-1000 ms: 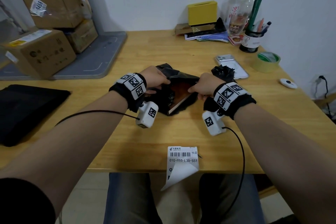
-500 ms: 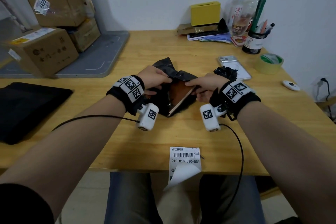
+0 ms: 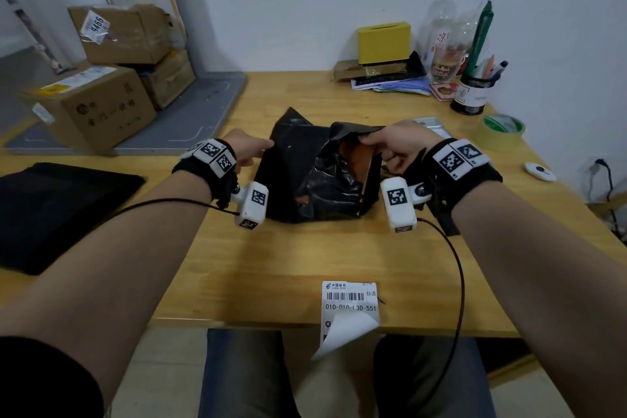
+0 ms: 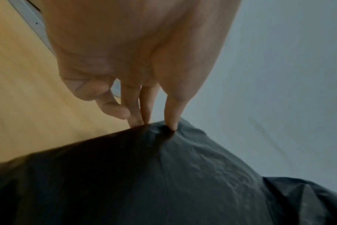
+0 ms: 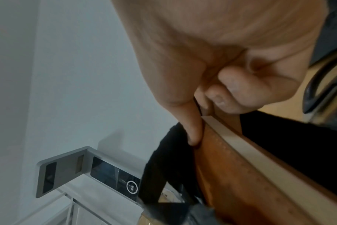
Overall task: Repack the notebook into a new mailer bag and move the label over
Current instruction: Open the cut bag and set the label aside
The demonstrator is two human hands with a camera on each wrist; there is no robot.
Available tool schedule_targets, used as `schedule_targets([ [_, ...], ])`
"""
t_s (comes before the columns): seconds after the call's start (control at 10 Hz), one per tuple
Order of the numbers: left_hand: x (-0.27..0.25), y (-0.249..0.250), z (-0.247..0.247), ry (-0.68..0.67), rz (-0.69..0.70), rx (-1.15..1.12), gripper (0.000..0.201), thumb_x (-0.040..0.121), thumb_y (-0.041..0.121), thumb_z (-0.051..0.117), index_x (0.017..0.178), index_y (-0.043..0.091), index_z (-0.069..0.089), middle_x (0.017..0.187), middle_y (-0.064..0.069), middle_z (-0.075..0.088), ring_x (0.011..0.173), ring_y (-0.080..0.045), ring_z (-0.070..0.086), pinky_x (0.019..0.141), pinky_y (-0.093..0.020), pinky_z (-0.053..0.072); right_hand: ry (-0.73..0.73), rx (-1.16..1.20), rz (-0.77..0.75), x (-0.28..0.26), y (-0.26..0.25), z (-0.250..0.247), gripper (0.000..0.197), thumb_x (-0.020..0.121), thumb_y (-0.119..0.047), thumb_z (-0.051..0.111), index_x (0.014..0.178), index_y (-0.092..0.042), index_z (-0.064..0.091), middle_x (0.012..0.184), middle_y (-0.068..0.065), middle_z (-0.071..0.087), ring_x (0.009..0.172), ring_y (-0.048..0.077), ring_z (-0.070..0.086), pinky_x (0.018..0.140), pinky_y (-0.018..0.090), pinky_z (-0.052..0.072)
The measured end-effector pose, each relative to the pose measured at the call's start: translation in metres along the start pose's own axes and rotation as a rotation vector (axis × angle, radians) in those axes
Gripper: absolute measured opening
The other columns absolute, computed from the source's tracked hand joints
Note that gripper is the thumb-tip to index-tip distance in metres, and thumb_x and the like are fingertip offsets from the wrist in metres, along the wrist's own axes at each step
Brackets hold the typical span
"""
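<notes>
A torn black mailer bag (image 3: pixel 305 176) stands crumpled mid-table with a brown notebook (image 3: pixel 358 159) showing through its open right side. My left hand (image 3: pixel 263 150) pinches the bag's left edge; in the left wrist view the thumb lies on the bag (image 4: pixel 183 175) and the fingers (image 4: pixel 135 117) go behind it. My right hand (image 3: pixel 368 142) grips the notebook's top corner, thumb on the brown cover (image 5: pixel 231 175), with a black bag flap (image 5: pixel 164 159) beside it. The white shipping label (image 3: pixel 349 302) sticks at the table's front edge, its lower part curled and hanging off. A flat black bag (image 3: pixel 57 210) lies at the left.
Cardboard boxes (image 3: pixel 98 102) sit on a grey platform (image 3: pixel 190 112) at the back left. A phone (image 3: pixel 431 122), tape roll (image 3: pixel 502 131), pen cup (image 3: pixel 473 97), yellow box (image 3: pixel 385 41) and a small white device (image 3: pixel 539 170) line the back and right.
The hands have drawn apart, the right one moving right and up. The bag now gapes wider and stands taller, and the notebook is tilted more upright inside it.
</notes>
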State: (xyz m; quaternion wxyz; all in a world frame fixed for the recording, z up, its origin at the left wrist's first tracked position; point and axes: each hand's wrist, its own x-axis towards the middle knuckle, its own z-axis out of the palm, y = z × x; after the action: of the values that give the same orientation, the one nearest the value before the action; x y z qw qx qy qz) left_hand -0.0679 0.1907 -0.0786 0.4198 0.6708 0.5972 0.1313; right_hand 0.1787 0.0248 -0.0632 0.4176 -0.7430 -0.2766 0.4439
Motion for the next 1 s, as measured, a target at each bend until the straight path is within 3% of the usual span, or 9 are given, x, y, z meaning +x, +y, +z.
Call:
schedule_targets([
  [0.1,0.009,-0.004,0.0,0.022,0.002,0.031,0.053,0.08,0.048,0.074,0.112,0.006,0.066,0.082,-0.002,0.061,0.06,-0.016,0.044,0.053,-0.026,0.034,0.01,0.01,0.018,-0.001,0.001,-0.004,0.027,0.087,-0.028,0.077,0.084,-0.016,0.054,0.06,0.001,0.04,0.042,0.012,0.031,0.035,0.022,0.027],
  [0.2,0.016,-0.007,-0.002,0.088,0.034,0.045,0.052,0.074,0.047,0.08,0.11,0.011,0.072,0.09,-0.007,0.067,0.057,-0.015,0.055,0.055,-0.026,0.04,0.001,0.025,0.028,-0.004,0.002,-0.01,0.029,0.088,-0.03,0.077,0.081,-0.017,0.052,0.055,-0.001,0.039,0.04,0.011,0.031,0.036,0.021,0.027],
  [0.3,0.023,-0.013,-0.003,0.084,0.027,0.033,0.053,0.068,0.05,0.081,0.105,0.013,0.074,0.089,-0.008,0.072,0.077,-0.023,0.067,0.065,-0.031,0.051,0.009,0.029,0.015,-0.008,0.003,-0.014,0.029,0.086,-0.031,0.079,0.088,-0.015,0.056,0.058,0.0,0.04,0.042,0.011,0.032,0.037,0.021,0.028],
  [0.4,0.031,-0.02,-0.006,0.115,-0.013,0.004,0.057,0.073,0.047,0.078,0.109,0.004,0.07,0.067,-0.009,0.057,0.052,-0.025,0.049,0.051,-0.028,0.04,0.023,0.069,-0.008,-0.01,0.005,-0.019,0.034,0.083,-0.033,0.081,0.099,-0.014,0.058,0.065,0.001,0.04,0.045,0.011,0.03,0.038,0.022,0.028],
  [0.6,0.048,-0.049,-0.039,0.206,-0.065,0.034,0.053,0.092,0.029,0.064,0.129,-0.007,0.056,0.09,-0.015,0.056,0.084,-0.025,0.049,0.067,-0.036,0.043,0.108,0.241,0.035,-0.017,0.007,-0.038,0.032,0.091,-0.036,0.072,0.081,-0.017,0.047,0.058,-0.002,0.031,0.044,0.011,0.026,0.036,0.021,0.025],
  [0.7,0.052,-0.064,-0.05,0.23,-0.077,0.096,0.051,0.094,0.028,0.062,0.131,-0.006,0.055,0.128,-0.023,0.06,0.085,-0.023,0.047,0.063,-0.032,0.041,0.177,0.389,0.048,-0.017,0.01,-0.048,0.031,0.094,-0.036,0.067,0.082,-0.019,0.043,0.052,-0.005,0.032,0.038,0.008,0.027,0.037,0.017,0.024],
  [0.8,0.054,-0.071,-0.052,0.298,-0.06,0.112,0.051,0.091,0.027,0.066,0.128,-0.007,0.057,0.131,-0.023,0.059,0.091,-0.025,0.052,0.083,-0.035,0.045,0.224,0.559,0.088,-0.016,0.014,-0.056,0.032,0.096,-0.037,0.062,0.081,-0.02,0.041,0.05,-0.006,0.029,0.035,0.008,0.026,0.038,0.016,0.023],
  [0.9,0.057,-0.074,-0.051,0.303,-0.074,0.075,0.051,0.089,0.027,0.067,0.127,-0.006,0.058,0.13,-0.023,0.06,0.115,-0.035,0.06,0.097,-0.041,0.047,0.255,0.71,0.072,-0.018,0.018,-0.054,0.033,0.099,-0.037,0.058,0.08,-0.018,0.039,0.046,-0.006,0.027,0.034,0.008,0.024,0.041,0.018,0.022],
  [1.0,0.059,-0.069,-0.047,0.3,-0.085,0.034,0.052,0.087,0.029,0.069,0.125,-0.006,0.059,0.128,-0.023,0.062,0.115,-0.036,0.061,0.099,-0.044,0.048,0.28,0.82,0.075,-0.011,0.015,-0.048,0.028,0.102,-0.037,0.055,0.088,-0.015,0.045,0.04,-0.004,0.029,0.033,0.01,0.027,0.04,0.017,0.029],
])
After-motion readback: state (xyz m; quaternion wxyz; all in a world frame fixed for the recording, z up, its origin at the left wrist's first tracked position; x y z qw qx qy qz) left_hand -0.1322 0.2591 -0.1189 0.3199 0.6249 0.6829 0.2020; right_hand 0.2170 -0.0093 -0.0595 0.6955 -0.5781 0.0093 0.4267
